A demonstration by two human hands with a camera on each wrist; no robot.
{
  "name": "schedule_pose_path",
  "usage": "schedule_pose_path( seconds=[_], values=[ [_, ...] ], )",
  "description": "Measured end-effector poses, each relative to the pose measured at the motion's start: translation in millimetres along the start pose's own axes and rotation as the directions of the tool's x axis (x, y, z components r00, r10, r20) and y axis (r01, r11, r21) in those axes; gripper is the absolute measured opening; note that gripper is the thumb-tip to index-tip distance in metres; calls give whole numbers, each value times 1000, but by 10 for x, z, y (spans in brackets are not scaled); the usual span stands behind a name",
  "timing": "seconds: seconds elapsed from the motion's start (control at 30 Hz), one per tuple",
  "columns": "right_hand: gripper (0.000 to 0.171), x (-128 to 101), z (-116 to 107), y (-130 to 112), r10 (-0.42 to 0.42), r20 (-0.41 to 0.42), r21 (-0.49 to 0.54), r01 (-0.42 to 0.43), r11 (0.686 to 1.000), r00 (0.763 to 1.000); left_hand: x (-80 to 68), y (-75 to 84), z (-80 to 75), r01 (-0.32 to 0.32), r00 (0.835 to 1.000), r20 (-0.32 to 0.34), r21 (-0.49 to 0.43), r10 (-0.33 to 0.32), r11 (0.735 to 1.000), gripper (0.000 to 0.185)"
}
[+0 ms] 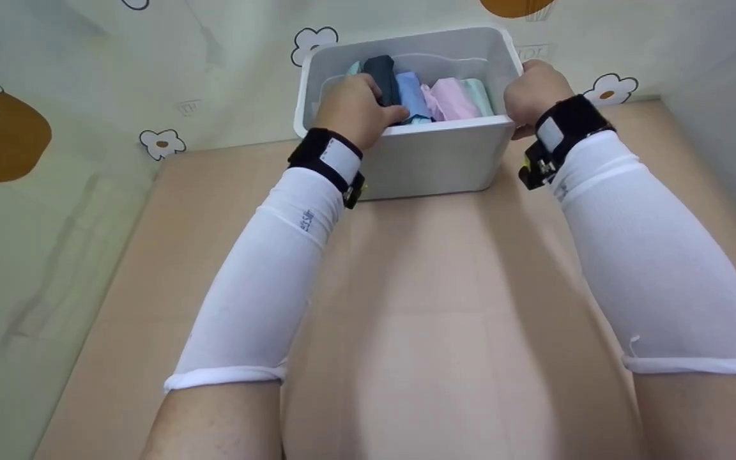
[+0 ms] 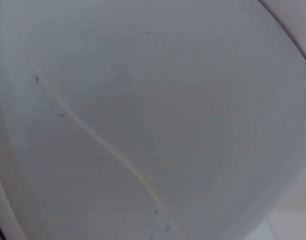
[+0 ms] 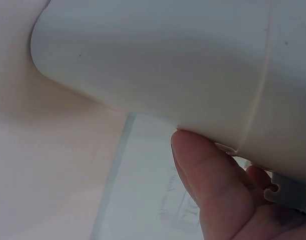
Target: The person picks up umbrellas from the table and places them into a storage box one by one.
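A light grey plastic bin [image 1: 432, 160] stands at the far end of the table, with folded cloths in a row inside. My left hand [image 1: 355, 112] reaches over the front rim and holds the dark folded cloth [image 1: 382, 80] at the left, thumb in front of it; the fingertips are partly hidden. Beside that cloth are a blue cloth [image 1: 411, 96], a pink cloth [image 1: 454, 99] and a mint cloth [image 1: 478, 96]. My right hand [image 1: 537, 92] grips the bin's right end by the rim. The right wrist view shows its fingers [image 3: 208, 170] against the bin's outer wall.
The beige tabletop [image 1: 432, 287] stretches from the bin toward me. Behind it and on the left hangs a pale sheet [image 1: 240, 83] printed with flowers and mushrooms. A plain pale wall [image 1: 719, 128] rises on the right.
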State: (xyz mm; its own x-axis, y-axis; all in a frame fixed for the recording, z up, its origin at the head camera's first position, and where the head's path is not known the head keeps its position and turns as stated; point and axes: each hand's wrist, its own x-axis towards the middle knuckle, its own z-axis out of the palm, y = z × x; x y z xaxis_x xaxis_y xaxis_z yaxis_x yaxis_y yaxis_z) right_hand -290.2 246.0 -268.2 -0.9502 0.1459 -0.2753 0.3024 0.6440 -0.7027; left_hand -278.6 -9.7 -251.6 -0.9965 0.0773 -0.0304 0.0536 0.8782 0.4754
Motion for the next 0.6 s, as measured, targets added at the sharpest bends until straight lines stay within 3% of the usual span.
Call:
schedule_pose_path(
  seconds=[0.27, 0.6],
  values=[
    [61, -32, -6, -3, 20, 7, 10, -20, 1000, 1000, -10, 22, -18, 15, 998, 64, 5, -16, 1000, 57],
    [63, -10, -3, 3, 3, 10, 13, -3, 1000, 1000, 14, 20, -13, 14, 998, 65, 22, -16, 1000, 49]
  ],
)
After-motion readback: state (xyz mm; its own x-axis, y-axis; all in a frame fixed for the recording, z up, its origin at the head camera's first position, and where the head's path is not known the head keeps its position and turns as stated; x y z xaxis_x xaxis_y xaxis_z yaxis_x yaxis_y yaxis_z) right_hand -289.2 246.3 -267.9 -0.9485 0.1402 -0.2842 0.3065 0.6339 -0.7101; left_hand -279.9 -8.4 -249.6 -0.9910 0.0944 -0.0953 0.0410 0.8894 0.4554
